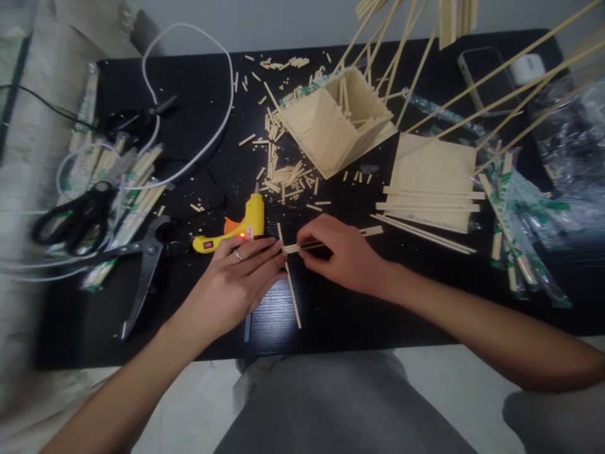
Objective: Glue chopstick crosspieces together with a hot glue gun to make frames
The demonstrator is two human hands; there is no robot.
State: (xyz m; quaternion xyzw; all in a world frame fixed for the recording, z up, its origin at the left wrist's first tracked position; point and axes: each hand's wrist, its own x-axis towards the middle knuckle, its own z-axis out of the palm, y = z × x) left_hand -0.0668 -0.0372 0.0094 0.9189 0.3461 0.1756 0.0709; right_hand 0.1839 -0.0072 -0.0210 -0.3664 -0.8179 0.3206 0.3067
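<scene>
A thin wooden stick (293,299) lies on the black table, running away from me. At its upper part, the fingertips of my left hand (243,274) press and hold it, with the fingers stretched and close together. My right hand (343,252) pinches a pair of wooden sticks (373,231) lying crosswise, their left ends meeting the first stick by my left fingertips. My right fingers partly hide this pair. Just beyond my left hand, a yellow glue gun (253,217) lies with a red light glowing on it.
A stick-built box on a square base (314,123) stands behind cut stick pieces (288,176). At right lie a stick panel (430,173), wrapped sticks (513,233) and a phone (486,79). Scissors (78,217), pliers (149,258) and a white cable (231,88) occupy the left.
</scene>
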